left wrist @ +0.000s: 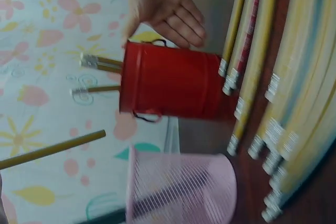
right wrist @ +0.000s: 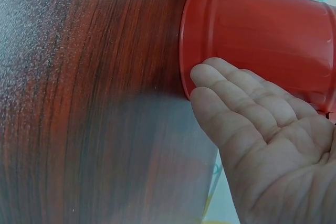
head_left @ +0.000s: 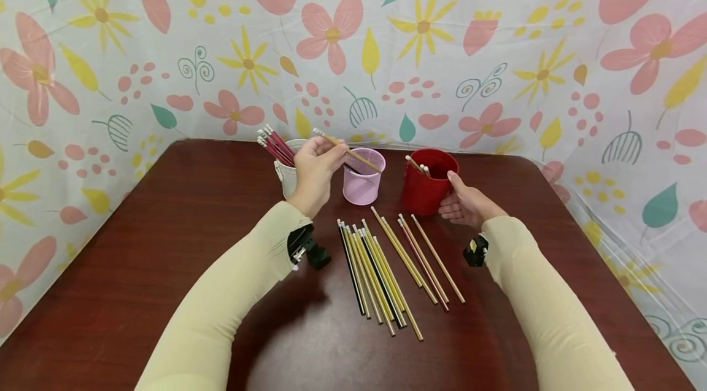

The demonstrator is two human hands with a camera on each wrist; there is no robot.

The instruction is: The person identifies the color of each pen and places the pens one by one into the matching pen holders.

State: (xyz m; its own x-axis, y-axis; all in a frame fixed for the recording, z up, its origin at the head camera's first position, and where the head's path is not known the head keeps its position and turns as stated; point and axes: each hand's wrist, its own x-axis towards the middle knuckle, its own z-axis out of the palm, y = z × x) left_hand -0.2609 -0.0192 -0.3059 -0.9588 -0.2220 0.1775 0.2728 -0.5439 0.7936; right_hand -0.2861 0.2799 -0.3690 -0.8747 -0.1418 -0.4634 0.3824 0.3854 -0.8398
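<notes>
My left hand point(head_left: 316, 171) pinches a gold pencil point(head_left: 360, 158), white eraser end up to the left. The pencil slants down to the right across the mouth of the pink mesh cup point(head_left: 361, 189); in the left wrist view the held pencil point(left wrist: 58, 148) points past the cup's rim. A dark pencil point(left wrist: 168, 192) leans inside that cup. My right hand point(head_left: 465, 202) is at the right side of the red bucket point(head_left: 422, 191), thumb up at the rim. In the right wrist view its fingers point(right wrist: 236, 90) lie nearly straight along the bucket's wall. Several light-wood pencils point(head_left: 418, 167) stand in the bucket.
A white bucket point(head_left: 287, 182) with several dark-red pencils point(head_left: 276, 147) stands behind my left hand. Black, gold and yellow pencils point(head_left: 381, 277) lie in a row on the brown table point(head_left: 166, 268), a red one point(head_left: 422, 263) farther right. A floral cloth point(head_left: 353, 41) hangs behind.
</notes>
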